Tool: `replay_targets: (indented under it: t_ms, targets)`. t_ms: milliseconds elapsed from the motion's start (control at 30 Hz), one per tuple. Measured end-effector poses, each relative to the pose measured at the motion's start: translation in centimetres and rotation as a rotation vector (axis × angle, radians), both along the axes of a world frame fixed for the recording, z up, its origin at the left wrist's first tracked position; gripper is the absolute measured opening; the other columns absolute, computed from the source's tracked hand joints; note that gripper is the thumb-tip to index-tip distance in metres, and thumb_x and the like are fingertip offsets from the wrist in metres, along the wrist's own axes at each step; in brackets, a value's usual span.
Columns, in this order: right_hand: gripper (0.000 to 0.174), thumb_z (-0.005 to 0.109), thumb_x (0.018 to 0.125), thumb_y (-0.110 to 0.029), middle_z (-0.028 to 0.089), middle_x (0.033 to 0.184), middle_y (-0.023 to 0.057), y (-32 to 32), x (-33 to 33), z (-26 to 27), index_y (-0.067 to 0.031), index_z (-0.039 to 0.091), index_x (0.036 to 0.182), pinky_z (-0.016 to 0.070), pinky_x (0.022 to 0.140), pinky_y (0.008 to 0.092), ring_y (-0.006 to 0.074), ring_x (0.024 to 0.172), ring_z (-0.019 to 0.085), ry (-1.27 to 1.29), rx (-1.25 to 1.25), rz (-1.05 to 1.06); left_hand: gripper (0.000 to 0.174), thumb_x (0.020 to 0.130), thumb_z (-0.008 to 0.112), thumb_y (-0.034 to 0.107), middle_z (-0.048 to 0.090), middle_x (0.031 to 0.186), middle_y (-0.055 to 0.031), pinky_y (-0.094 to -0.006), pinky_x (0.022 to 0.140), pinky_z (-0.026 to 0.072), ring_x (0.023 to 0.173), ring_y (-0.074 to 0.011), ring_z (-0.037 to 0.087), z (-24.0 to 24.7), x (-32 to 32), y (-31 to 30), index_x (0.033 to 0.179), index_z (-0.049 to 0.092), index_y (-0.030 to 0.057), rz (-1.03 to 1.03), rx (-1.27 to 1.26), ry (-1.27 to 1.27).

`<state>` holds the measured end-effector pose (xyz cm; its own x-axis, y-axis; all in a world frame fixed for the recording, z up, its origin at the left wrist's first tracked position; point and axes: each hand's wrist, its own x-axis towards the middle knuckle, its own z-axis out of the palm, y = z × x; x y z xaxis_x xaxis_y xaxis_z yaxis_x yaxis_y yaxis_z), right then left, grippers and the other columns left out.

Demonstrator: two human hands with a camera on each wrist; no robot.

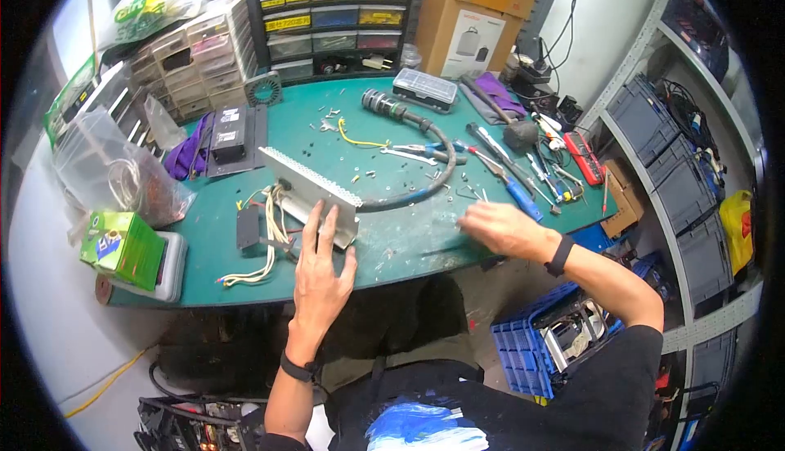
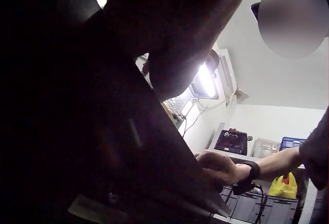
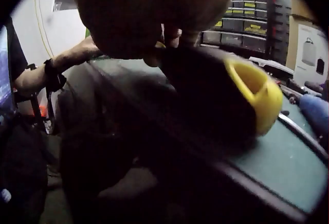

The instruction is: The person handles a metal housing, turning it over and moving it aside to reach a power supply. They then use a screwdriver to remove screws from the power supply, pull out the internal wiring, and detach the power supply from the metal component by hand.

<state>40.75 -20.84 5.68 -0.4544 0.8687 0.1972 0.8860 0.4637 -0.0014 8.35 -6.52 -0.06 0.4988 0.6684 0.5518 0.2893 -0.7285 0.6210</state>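
Note:
In the head view my left hand (image 1: 320, 275) lays extended fingers on a white perforated metal housing (image 1: 311, 181) standing on the green bench. The thumb is by the housing's right end. Pale wires (image 1: 266, 259) and a small black box (image 1: 248, 228) lie left of it. My right hand (image 1: 509, 230), fingers curled, is over the bench's front part, right of the housing. It grips a screwdriver whose black handle has a yellow holed end (image 3: 267, 105) in the right wrist view; the tip is hidden there. The left wrist view is mostly dark, with the right hand (image 2: 218, 167) beyond.
A thick black cable (image 1: 446, 165) with a round connector curves behind the housing. Pliers (image 1: 511, 185), a mallet (image 1: 521, 134) and other tools lie at the right. Small screws (image 1: 368, 175) are scattered mid-bench. A green box (image 1: 123, 246) stands at the left, a blue crate (image 1: 523, 353) below.

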Motion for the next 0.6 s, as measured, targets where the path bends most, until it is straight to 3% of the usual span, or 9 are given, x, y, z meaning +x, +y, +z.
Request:
replay_targets:
  t_ms: [67, 133, 200, 367, 433, 500, 600]
  targets:
    - [0.020, 0.066, 0.091, -0.005, 0.064, 0.096, 0.0171, 0.6, 2.3, 1.2, -0.0022, 0.060, 0.110, 0.0539, 0.078, 0.0441, 0.0369, 0.090, 0.065, 0.162, 0.128, -0.125, 0.071, 0.088, 0.071, 0.004, 0.039, 0.159, -0.0178, -0.0472, 0.107, 0.0499, 0.136, -0.0441, 0.051, 0.1, 0.0, -0.1, 0.154, 0.044, 0.0104, 0.002, -0.035, -0.005]
    - [0.020, 0.066, 0.093, -0.006, 0.065, 0.098, 0.0201, 1.2, 5.0, 3.0, -0.0018, 0.059, 0.111, 0.0537, 0.080, 0.0454, 0.0403, 0.092, 0.065, 0.224, 0.119, -0.396, 0.072, 0.087, 0.071, 0.005, 0.039, 0.160, -0.0178, -0.0470, 0.106, 0.0510, 0.135, -0.0442, 0.052, 0.0, 0.1, 0.0, 0.154, 0.045, 0.0104, 0.010, -0.028, -0.003]
    - [0.017, 0.064, 0.096, -0.007, 0.064, 0.095, 0.0230, 1.9, 8.6, 3.1, -0.0017, 0.058, 0.111, 0.0531, 0.080, 0.0473, 0.0433, 0.090, 0.065, 0.206, 0.221, -0.482, 0.072, 0.087, 0.071, 0.006, 0.039, 0.160, -0.0170, -0.0464, 0.104, 0.0518, 0.134, -0.0439, 0.053, 0.3, 0.1, -0.2, 0.154, 0.045, 0.0111, 0.008, -0.029, 0.004]
    - [0.026, 0.065, 0.093, -0.009, 0.066, 0.101, 0.0223, 3.1, 14.2, 1.4, -0.0049, 0.060, 0.118, 0.0528, 0.083, 0.0512, 0.0443, 0.096, 0.065, -0.013, 0.051, -0.565, 0.077, 0.088, 0.073, 0.012, 0.035, 0.163, -0.0157, -0.0477, 0.107, 0.0504, 0.140, -0.0441, 0.047, 0.1, 0.2, 0.1, 0.157, 0.040, 0.0159, 0.003, -0.050, 0.015]
    - [0.030, 0.068, 0.091, -0.009, 0.066, 0.104, 0.0213, 3.9, 12.9, 1.1, -0.0063, 0.061, 0.120, 0.0524, 0.086, 0.0518, 0.0433, 0.099, 0.065, -0.072, 0.040, -0.610, 0.073, 0.090, 0.072, 0.016, 0.032, 0.166, -0.0151, -0.0457, 0.112, 0.0478, 0.143, -0.0408, 0.046, 0.0, 0.2, 0.2, 0.156, 0.041, 0.0156, 0.007, -0.048, 0.023]
    - [0.029, 0.069, 0.089, -0.008, 0.065, 0.109, 0.0203, 4.7, 10.3, 1.9, -0.0057, 0.064, 0.118, 0.0526, 0.088, 0.0507, 0.0429, 0.102, 0.065, -0.023, 0.088, -0.620, 0.073, 0.089, 0.075, 0.017, 0.030, 0.167, -0.0164, -0.0492, 0.116, 0.0433, 0.147, -0.0465, 0.039, -0.4, 0.5, 0.4, 0.154, 0.042, 0.0150, 0.026, -0.027, -0.005]
    - [0.028, 0.070, 0.091, -0.009, 0.065, 0.105, 0.0187, 7.4, 4.6, 3.5, -0.0040, 0.067, 0.118, 0.0535, 0.087, 0.0464, 0.0392, 0.097, 0.066, 0.187, 0.135, -0.451, 0.070, 0.089, 0.077, 0.017, 0.028, 0.168, -0.0166, -0.0525, 0.118, 0.0393, 0.149, -0.0527, 0.032, -0.2, 0.8, 0.8, 0.151, 0.045, 0.0139, 0.060, -0.001, -0.007]
